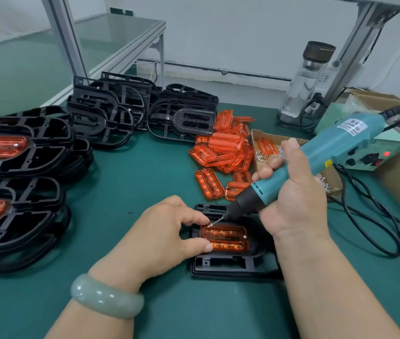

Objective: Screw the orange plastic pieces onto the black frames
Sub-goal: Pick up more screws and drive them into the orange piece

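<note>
A black frame (230, 266) lies on the green table in front of me with an orange plastic piece (227, 238) seated in it. My left hand (167, 231) pinches the orange piece at its left end, finger above and thumb below. My right hand (291, 199) grips a teal electric screwdriver (316, 157), tilted down to the left. Its bit holds a screw (210, 225) at the piece's upper left corner. Another screw (244, 236) sits at the piece's right end.
Finished frames with orange pieces (10, 152) are stacked at the left. Bare black frames (125, 111) pile up behind. Loose orange pieces (221, 152) lie beside a cardboard tray of screws (265, 152). A power unit (375, 155), cables (375, 216) and a glass bottle (306, 79) stand at the right.
</note>
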Motion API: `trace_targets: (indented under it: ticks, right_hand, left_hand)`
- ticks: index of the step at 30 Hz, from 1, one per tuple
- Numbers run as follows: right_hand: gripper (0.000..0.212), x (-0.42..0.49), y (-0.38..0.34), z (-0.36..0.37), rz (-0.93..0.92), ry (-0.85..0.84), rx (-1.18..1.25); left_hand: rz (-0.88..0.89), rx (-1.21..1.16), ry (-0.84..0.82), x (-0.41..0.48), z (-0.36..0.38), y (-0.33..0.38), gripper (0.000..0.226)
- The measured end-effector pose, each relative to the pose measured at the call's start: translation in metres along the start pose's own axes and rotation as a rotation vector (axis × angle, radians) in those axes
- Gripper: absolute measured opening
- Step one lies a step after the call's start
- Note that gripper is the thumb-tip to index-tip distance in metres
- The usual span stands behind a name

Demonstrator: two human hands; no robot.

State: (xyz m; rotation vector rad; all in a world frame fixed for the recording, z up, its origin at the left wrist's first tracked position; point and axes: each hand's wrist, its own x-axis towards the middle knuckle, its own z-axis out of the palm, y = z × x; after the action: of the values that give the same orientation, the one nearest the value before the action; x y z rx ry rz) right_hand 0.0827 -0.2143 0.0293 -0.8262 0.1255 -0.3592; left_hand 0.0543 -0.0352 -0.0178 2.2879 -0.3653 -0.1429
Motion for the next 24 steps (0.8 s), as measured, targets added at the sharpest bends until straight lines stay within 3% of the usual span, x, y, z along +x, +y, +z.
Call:
trace_targets:
  ticks: [24]
  right_hand:
    - [0.013, -0.003, 0.008, 0.010, -0.056, -0.156, -0.151]
  left_hand:
    - [0.027, 0.024, 0.006, -0.001, -0.001, -0.001, 0.037]
